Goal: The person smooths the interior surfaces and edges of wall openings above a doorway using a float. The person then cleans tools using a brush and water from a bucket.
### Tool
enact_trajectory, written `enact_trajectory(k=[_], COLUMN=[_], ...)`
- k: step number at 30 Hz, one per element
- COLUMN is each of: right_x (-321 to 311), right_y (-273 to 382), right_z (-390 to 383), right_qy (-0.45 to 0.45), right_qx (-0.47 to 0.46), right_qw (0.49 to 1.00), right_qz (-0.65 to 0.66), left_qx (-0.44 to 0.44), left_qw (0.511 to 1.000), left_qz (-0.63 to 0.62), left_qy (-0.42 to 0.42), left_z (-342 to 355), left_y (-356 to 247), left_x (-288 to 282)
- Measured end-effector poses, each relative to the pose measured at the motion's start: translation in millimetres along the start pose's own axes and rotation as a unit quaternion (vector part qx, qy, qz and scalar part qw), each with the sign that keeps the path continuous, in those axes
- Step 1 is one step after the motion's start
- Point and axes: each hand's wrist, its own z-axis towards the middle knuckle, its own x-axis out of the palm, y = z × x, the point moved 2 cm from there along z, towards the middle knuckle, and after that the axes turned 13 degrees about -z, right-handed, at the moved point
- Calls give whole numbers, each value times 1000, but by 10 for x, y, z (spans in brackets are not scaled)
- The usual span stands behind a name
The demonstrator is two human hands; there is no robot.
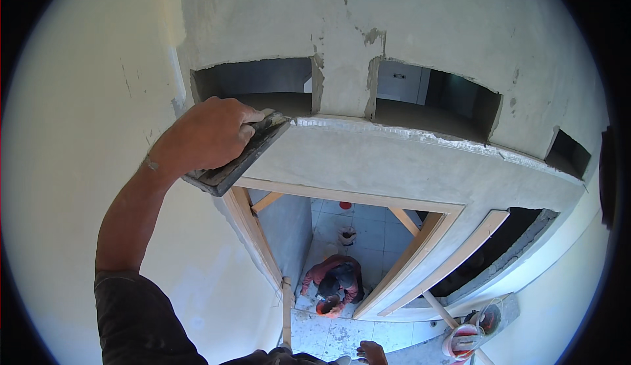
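My left hand (213,133) is closed round a dark, mortar-smeared plastering float (257,155). The float lies against the grey plastered wall (368,154), at the corner with the cream wall (112,121). Its far end reaches the ledge under the left rectangular opening (276,79). Low at the bottom edge, my right hand (373,352) hangs with its fingers loosely bent and apart, and nothing shows in it. The lower edge of the picture cuts part of it off.
Below, a wooden door frame (355,197) surrounds a doorway. A person (335,276) crouches there over an orange bucket (328,306) on the tiled floor (315,335). Buckets (463,340) stand at lower right beside a slanting pole (440,308). A wooden post (286,312) rises near me.
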Motion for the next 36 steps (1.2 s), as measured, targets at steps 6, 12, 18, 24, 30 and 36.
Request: enact_trajectory(k=[6, 12, 18, 24, 30, 36], right_x=[1, 86, 64, 41, 221, 249], right_y=[229, 468, 137, -162, 385, 609], right_z=[-160, -365, -582, -618, -571, -569], right_qy=[-9, -43, -57, -36, -31, -82], right_qx=[10, 13, 68, 68, 48, 69], right_qw=[998, 997, 995, 997, 997, 991], right_qz=[-62, -64, -38, -27, -59, -81], left_qx=[-55, -45, -15, 71, 5, 95], left_qw=[995, 997, 1000, 997, 999, 935], left_qz=[-37, -3, 17, 9, -25, -321], left_qy=[-80, -60, -19, -9, 26, -116], left_z=[447, 1393, 1546, 1216, 105, -1228], left_y=[295, 374, 185, 146, 169, 624], left_x=[-113, 499, 574, 454, -18, 282])
